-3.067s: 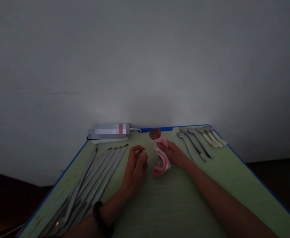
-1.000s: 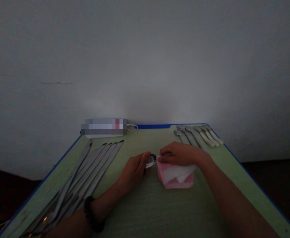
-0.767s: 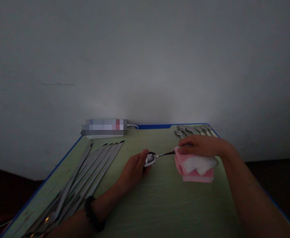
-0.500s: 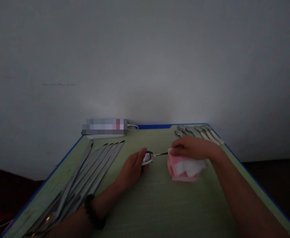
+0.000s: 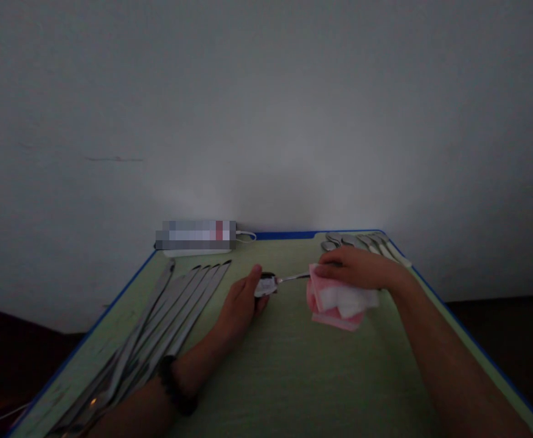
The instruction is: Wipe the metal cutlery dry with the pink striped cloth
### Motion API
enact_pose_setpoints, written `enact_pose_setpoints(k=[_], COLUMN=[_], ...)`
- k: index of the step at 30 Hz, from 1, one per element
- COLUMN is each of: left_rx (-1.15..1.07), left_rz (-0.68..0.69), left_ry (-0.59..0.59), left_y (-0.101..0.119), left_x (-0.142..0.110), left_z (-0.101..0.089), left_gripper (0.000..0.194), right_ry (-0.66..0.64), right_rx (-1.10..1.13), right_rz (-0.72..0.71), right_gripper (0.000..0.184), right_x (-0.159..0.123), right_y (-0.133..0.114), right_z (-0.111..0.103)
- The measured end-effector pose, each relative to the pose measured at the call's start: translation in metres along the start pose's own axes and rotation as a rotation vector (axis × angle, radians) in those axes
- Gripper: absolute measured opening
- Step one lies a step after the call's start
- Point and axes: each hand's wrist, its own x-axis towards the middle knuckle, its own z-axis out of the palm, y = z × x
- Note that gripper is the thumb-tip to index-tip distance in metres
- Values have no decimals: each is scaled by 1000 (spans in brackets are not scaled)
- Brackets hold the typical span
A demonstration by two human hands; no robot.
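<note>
A metal spoon [image 5: 266, 285] lies crosswise over the middle of the table. Its bowl is pinched in my left hand [image 5: 241, 298], thumb on top, and its thin handle points right. My right hand [image 5: 358, 267] is closed on a folded pink and white cloth [image 5: 337, 298], which covers the end of the spoon's handle. The cloth hangs below the fingers. How far the handle runs inside the cloth is hidden. Beyond my right hand several spoons [image 5: 353, 241] lie side by side, some with pale handles, partly covered by the hand.
Several long metal utensils [image 5: 188, 298] lie in a slanting row at the left, partly under my left forearm. A white device with a blurred face [image 5: 198, 237] and a cable [image 5: 247, 235] stands at the back left. The green table [image 5: 285, 377] has a blue edge and meets a wall.
My left hand and the spoon's bowl have shifted slightly left, and the bowl's tilt differs a little. My right hand and the cloth have moved slightly up and left; both grips stay closed.
</note>
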Motion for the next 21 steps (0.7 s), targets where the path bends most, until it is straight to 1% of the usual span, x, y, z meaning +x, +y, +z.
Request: enact_pose_setpoints(k=[2, 4, 6, 8, 11, 13, 15, 16, 18, 19, 20, 21], left_rx=[-114, -159, -156, -159, -204, -247, -294, -312, -326, -316, -293, -259], left_rz=[17, 49, 67, 69, 52, 42, 45, 51, 66, 74, 83, 96], left_ry=[-4, -57, -118, -154, -133, -61, 21, 53, 75, 66, 50, 32], left_y=[-4, -7, -9, -10, -9, -8, -8, -7, -7, -7, -7, -7], left_x=[2, 3, 3, 3, 4, 5, 6, 6, 5, 5, 4, 2], left_z=[0, -1, -1, -2, -2, -1, 1, 2, 3, 4, 4, 5], left_gripper=[53, 47, 39, 34, 36, 36, 34, 32, 31, 31, 32, 33], right_ry=[53, 71, 51, 23, 18, 46, 144, 228, 461, 575, 665, 720], right_rx=[-3, 16, 64, 132, 195, 182, 148, 143, 219, 341, 520, 743], right_rz=[-7, -11, -23, -55, -135, -134, -49, 17, 142, 181, 209, 227], right_gripper=[38, 39, 41, 41, 40, 39, 38, 37, 36, 35, 34, 33], right_x=[0, 4, 11, 18, 29, 34, 36, 37, 40, 41, 44, 48], right_y=[1, -1, -6, -13, -20, -18, -11, -6, 3, 7, 11, 13], right_z=[-1, 3, 11, 21, 35, 41, 43, 43, 44, 45, 47, 50])
